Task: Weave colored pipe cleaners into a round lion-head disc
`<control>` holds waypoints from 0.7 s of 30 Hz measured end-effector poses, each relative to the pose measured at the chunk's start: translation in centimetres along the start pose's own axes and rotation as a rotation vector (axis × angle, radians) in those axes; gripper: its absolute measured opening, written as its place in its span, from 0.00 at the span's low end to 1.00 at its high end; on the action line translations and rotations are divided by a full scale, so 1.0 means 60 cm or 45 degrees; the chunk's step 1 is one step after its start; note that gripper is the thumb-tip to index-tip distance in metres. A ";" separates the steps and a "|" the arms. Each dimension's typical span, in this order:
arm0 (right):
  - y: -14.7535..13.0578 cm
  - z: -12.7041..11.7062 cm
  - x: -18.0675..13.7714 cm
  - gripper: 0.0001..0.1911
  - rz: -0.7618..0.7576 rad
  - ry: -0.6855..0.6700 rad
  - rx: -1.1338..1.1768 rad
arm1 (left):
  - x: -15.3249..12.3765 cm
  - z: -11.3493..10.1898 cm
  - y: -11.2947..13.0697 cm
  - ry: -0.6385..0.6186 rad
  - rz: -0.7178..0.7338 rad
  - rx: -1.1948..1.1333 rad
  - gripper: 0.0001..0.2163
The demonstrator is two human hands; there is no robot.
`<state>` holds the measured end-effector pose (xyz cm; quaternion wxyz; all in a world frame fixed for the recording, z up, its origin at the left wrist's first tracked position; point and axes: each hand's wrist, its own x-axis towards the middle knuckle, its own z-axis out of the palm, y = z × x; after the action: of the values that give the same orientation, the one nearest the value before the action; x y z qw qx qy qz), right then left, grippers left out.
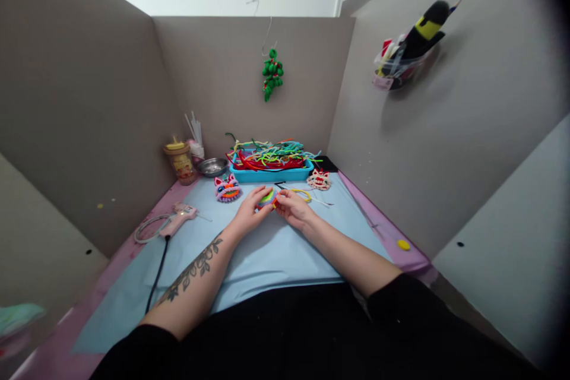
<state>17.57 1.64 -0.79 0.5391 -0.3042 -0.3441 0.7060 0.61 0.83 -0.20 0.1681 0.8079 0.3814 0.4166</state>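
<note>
Between my two hands is a small multicoloured fuzzy-stem craft piece, with green, yellow, purple and red parts. My left hand grips its left side, fingers over the far edge and thumb at the near edge. My right hand pinches its right edge; the fingertips partly cover it. Just beyond my right hand lie a yellow fuzzy stem and a dark stem piece. A purple lion-like face made of fuzzy stems sits left of my hands, and a cream and red one sits to the right.
A blue tray heaped with coloured fuzzy stems stands at the back. At left are a pink glue gun with its cord, a metal bowl and a lidded cup. A tool holder hangs on the right partition.
</note>
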 end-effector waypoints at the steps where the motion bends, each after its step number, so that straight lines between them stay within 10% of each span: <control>1: 0.000 0.001 -0.001 0.22 -0.008 0.011 -0.008 | 0.000 0.000 0.002 0.006 0.005 0.004 0.23; 21: 0.007 0.012 -0.013 0.25 -0.169 0.003 -0.310 | 0.000 0.003 0.006 0.072 -0.042 0.001 0.21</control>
<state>16.95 0.69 -0.65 0.5440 -0.3449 -0.4459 0.6215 0.90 0.60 -0.09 0.1640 0.7893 0.3995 0.4364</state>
